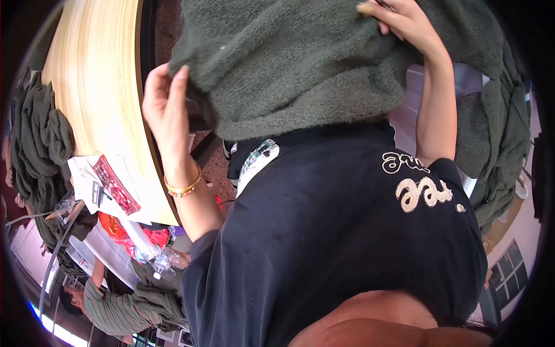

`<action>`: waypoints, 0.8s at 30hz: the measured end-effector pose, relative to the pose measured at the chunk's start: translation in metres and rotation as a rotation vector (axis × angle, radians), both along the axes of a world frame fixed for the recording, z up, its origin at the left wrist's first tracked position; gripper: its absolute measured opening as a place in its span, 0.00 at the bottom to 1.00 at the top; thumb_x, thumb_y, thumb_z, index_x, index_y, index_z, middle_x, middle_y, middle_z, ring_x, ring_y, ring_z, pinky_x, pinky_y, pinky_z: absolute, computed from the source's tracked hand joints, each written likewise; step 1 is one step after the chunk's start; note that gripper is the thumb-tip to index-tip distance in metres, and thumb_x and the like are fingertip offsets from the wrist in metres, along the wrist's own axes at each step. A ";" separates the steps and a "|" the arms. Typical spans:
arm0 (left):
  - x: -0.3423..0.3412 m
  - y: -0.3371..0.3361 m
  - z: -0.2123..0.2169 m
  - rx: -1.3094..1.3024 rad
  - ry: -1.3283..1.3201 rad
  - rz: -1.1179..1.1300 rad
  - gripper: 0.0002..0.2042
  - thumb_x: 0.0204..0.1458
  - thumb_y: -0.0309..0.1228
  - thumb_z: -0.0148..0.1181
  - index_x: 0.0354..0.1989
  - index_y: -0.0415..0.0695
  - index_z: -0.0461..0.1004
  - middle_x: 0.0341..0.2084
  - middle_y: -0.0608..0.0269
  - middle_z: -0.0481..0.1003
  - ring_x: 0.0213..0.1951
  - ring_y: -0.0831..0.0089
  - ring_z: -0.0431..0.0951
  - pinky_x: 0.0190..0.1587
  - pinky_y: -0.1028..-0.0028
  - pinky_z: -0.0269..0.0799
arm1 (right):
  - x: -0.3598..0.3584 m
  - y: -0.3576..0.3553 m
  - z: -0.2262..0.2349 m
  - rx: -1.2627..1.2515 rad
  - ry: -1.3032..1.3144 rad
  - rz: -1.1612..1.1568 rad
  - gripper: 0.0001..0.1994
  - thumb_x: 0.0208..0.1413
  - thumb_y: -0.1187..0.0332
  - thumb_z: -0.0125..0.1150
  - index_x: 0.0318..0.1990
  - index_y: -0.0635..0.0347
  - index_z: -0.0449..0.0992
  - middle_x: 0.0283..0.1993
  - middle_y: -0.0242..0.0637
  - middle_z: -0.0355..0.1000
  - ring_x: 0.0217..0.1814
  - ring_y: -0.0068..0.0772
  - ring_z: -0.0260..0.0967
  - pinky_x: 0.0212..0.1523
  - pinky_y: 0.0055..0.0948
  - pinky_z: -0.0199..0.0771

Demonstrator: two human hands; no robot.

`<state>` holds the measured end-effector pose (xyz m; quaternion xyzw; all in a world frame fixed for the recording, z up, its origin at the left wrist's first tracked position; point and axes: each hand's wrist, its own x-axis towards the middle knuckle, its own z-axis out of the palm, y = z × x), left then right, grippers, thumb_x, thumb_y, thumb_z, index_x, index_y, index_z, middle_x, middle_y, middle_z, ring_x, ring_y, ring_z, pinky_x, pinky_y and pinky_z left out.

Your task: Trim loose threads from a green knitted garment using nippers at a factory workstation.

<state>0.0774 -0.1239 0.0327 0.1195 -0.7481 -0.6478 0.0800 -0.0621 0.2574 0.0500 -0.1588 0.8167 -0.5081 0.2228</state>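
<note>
A dark green fuzzy knit garment [300, 69] is spread across my lap, running out past the top of the view. My left hand [165, 104] has its left edge pinched between thumb and fingers. At the upper right, my right hand [407, 26] rests over the cloth with its fingers closed. A small dark metal tool [385, 5] sticks out from between those fingers; its kind does not show. Folds hide whatever lies under the garment.
A light wooden table [98, 63] stands at my left, with papers [81, 173] and a red patterned strip [115, 185] on it. More green knitwear is heaped at the far left [40, 127] and right [485, 139]. A person in a striped shirt [115, 309] works at lower left.
</note>
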 end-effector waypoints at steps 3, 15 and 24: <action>0.007 -0.002 0.023 0.357 -0.020 0.028 0.08 0.57 0.22 0.54 0.44 0.37 0.71 0.36 0.65 0.76 0.38 0.80 0.74 0.47 0.79 0.66 | 0.016 0.036 0.017 0.090 -0.150 -0.012 0.06 0.55 0.68 0.58 0.30 0.61 0.73 0.17 0.25 0.66 0.12 0.07 0.56 0.11 0.11 0.49; -0.090 -0.009 -0.036 -0.076 -0.159 0.032 0.19 0.56 0.34 0.60 0.51 0.34 0.71 0.41 0.58 0.75 0.43 0.74 0.73 0.47 0.77 0.68 | 0.039 0.039 0.028 -0.279 -0.058 -0.077 0.11 0.56 0.66 0.56 0.40 0.66 0.76 0.18 0.30 0.67 0.11 0.07 0.51 0.13 0.11 0.46; -0.090 -0.036 -0.100 0.547 -0.437 -0.218 0.21 0.57 0.39 0.56 0.52 0.35 0.71 0.45 0.54 0.75 0.47 0.68 0.75 0.48 0.68 0.71 | 0.040 0.021 0.014 -0.326 -0.050 -0.122 0.09 0.56 0.67 0.55 0.40 0.62 0.76 0.20 0.30 0.68 0.11 0.08 0.51 0.14 0.11 0.47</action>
